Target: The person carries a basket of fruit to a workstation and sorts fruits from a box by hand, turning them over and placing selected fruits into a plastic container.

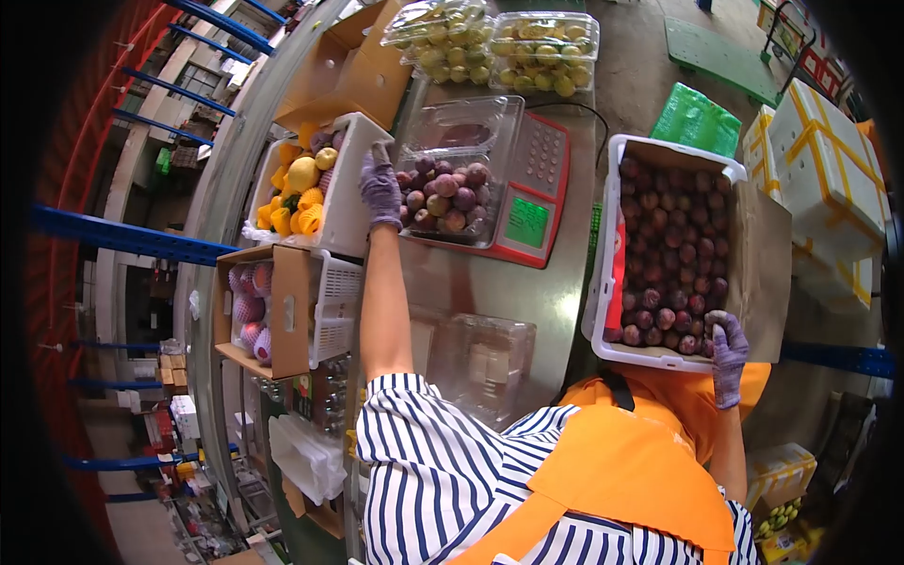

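Note:
My left hand, in a purple glove, is at the left edge of an open clear plastic container of plums, its fingers closed at that edge. The container rests on a red and grey scale with a lit green display. On the right, my gloved right hand is at the near right corner of a white crate full of dark plums. Its fingers are curled together beside the fruit, and what they hold is hidden.
Packed fruit containers stand behind the scale. Left are a foam box of yellow fruit and a cardboard box of netted fruit. Empty clear containers lie nearer me. Foam boxes are stacked at right.

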`<action>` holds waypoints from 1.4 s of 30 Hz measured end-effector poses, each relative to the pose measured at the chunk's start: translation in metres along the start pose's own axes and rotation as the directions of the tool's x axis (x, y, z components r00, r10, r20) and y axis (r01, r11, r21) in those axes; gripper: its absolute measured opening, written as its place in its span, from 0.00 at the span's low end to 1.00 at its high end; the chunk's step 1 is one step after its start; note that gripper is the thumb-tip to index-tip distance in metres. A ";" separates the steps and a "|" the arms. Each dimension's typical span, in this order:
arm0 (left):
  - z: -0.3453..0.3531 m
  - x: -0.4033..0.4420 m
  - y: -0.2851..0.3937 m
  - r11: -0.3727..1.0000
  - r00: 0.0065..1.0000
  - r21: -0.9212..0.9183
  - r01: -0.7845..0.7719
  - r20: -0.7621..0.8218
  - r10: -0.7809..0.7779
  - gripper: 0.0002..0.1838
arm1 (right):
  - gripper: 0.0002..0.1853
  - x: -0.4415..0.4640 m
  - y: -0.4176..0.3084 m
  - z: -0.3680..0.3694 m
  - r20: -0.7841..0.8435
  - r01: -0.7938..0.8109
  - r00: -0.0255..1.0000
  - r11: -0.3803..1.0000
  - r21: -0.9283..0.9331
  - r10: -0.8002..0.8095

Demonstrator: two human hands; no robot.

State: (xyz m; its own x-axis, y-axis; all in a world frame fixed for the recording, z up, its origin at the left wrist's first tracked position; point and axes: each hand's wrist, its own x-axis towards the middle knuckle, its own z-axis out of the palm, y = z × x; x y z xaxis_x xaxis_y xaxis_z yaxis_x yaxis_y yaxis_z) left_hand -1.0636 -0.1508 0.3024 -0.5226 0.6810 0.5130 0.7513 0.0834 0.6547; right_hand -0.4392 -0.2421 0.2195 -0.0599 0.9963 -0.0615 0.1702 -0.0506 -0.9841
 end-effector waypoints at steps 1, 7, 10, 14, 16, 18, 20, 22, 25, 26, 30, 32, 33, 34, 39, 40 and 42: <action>-0.001 -0.007 0.024 0.992 1.000 -0.123 0.027 0.002 -0.027 0.26 | 0.09 0.000 0.005 0.000 -0.005 0.020 1.000 1.000 -0.023 -0.020; 0.042 -0.093 0.157 0.784 0.905 -0.593 -0.184 0.210 0.371 0.19 | 0.09 0.003 0.008 0.005 0.010 -0.010 1.000 0.999 -0.041 0.010; 0.087 -0.171 0.216 0.760 0.655 -0.491 -0.425 0.412 0.633 0.14 | 0.09 0.004 0.009 0.007 0.018 0.041 0.999 0.989 -0.145 -0.038; 0.143 -0.270 0.249 0.577 0.324 -0.722 -0.382 0.480 0.815 0.12 | 0.09 0.004 0.010 0.005 0.052 0.112 0.993 0.967 -0.230 -0.103; 0.145 -0.296 0.254 0.634 0.164 -0.688 -0.355 0.621 0.766 0.13 | 0.09 0.003 0.005 0.007 0.051 0.069 0.997 0.975 -0.210 -0.059; 0.153 -0.322 0.252 0.725 0.060 -0.586 -0.361 0.761 0.645 0.14 | 0.09 0.001 -0.001 0.010 0.033 0.129 0.992 0.940 -0.316 -0.125; 0.150 -0.323 0.250 0.838 -0.019 -0.504 -0.207 0.859 0.512 0.15 | 0.09 0.000 -0.002 0.011 0.022 0.168 0.985 0.925 -0.341 -0.170; 0.143 -0.311 0.255 0.855 -0.010 -0.494 -0.156 0.867 0.498 0.13 | 0.09 -0.003 -0.012 0.014 0.024 0.027 0.999 0.986 -0.163 -0.024; 0.162 -0.302 0.247 0.839 0.263 -0.410 -0.359 0.818 0.512 0.12 | 0.08 -0.001 -0.002 0.014 0.018 0.045 0.999 0.988 -0.149 -0.043; 0.166 -0.301 0.247 0.893 0.413 -0.398 -0.211 0.791 0.451 0.13 | 0.08 -0.001 -0.004 0.014 0.012 0.071 0.998 0.985 -0.158 -0.069; 0.186 -0.285 0.271 0.868 0.363 0.112 -0.483 0.928 0.082 0.26 | 0.09 0.000 -0.006 0.011 0.047 -0.166 0.985 0.984 -0.056 0.169; 0.198 -0.278 0.277 0.834 0.348 0.187 -0.519 0.938 0.006 0.28 | 0.09 0.004 0.001 0.013 0.100 0.003 0.995 0.977 -0.212 0.018; 0.200 -0.274 0.282 0.856 0.330 0.192 -0.480 0.944 -0.026 0.26 | 0.10 0.008 -0.004 0.013 0.118 0.075 0.992 0.950 -0.304 -0.041; 0.201 -0.267 0.283 0.875 0.306 0.186 -0.448 0.951 -0.045 0.25 | 0.12 0.016 0.011 0.016 0.141 0.301 0.954 0.843 -0.446 -0.267; 0.213 -0.252 0.268 0.856 0.206 0.180 -0.484 0.975 -0.088 0.31 | 0.19 0.041 -0.002 0.049 0.174 0.067 0.974 0.545 -0.836 0.148; 0.217 -0.252 0.254 0.826 0.192 0.166 -0.539 0.979 -0.071 0.29 | 0.23 0.043 0.004 0.056 0.168 0.096 0.980 0.483 -0.870 0.108; 0.213 -0.250 0.245 0.823 0.157 0.136 -0.552 0.986 -0.058 0.30 | 0.24 0.048 -0.009 0.059 0.121 -0.006 0.958 0.440 -0.898 0.260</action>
State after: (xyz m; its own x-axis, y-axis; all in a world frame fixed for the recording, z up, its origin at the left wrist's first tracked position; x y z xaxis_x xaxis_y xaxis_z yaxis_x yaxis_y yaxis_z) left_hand -0.6632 -0.1452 0.2159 0.2722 0.8191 -0.5050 0.9613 -0.2082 0.1805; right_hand -0.5018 -0.1977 0.2156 -0.1318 0.9331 -0.3346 0.9584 0.0338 -0.2833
